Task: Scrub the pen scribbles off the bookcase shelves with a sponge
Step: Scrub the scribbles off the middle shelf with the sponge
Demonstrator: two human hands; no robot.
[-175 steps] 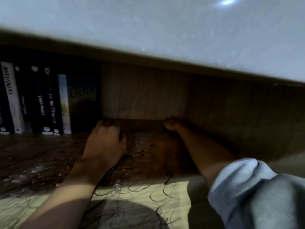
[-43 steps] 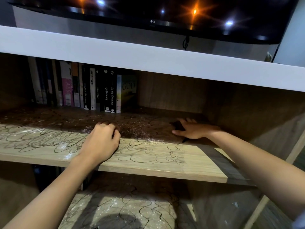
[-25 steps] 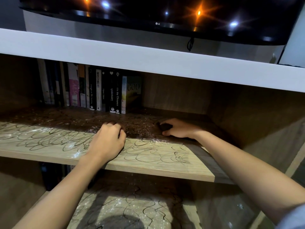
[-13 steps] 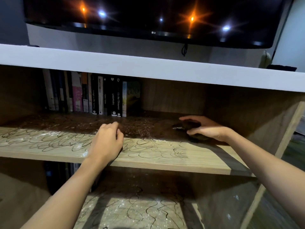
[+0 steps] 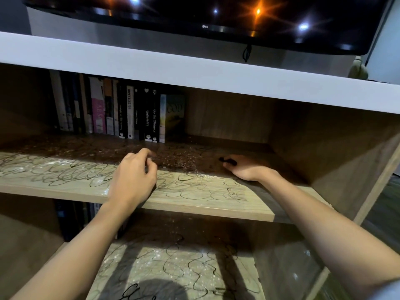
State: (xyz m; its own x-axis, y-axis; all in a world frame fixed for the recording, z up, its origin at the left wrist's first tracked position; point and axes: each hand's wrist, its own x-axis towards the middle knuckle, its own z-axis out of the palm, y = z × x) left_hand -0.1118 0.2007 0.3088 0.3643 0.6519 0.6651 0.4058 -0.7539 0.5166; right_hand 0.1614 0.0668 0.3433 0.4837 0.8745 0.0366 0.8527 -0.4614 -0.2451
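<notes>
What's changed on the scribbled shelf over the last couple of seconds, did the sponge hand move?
The right hand keeps its grip on the dark sponge and has slid back left from the shelf's right end, toward the wet patch. The left hand stays braced near the upper shelf front edge, fingers curled. Scribbles and books look unchanged.
</notes>
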